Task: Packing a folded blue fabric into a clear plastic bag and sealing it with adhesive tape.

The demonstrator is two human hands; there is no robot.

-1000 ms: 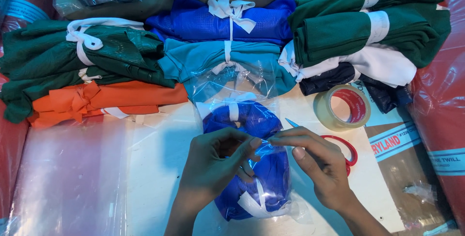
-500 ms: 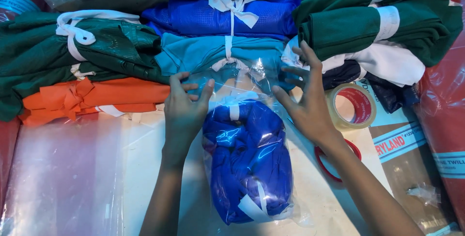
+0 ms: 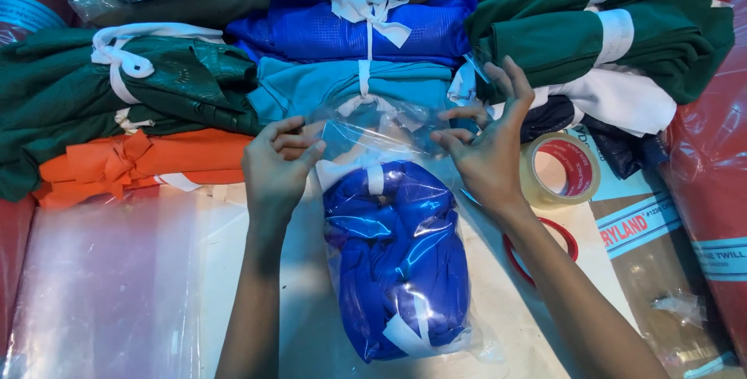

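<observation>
Head view, frame centre: left hand (image 3: 276, 165) and right hand (image 3: 486, 149) pinch the clear bag (image 3: 389, 134) mouth over the blue bundle (image 3: 397, 254); folding it shut seems next, needing even tension

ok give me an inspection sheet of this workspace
surface: white table, clear plastic sheets at left
job's things: blue cloth bundle in clear bag, open end toward the stacks
clutter: tape roll, red scissors under right forearm
hands: left hand and right hand pinch the bag's open end
cables: nothing seen
surroundings: tied cloth bundles in green, orange, blue, white; red rolls at right
</observation>
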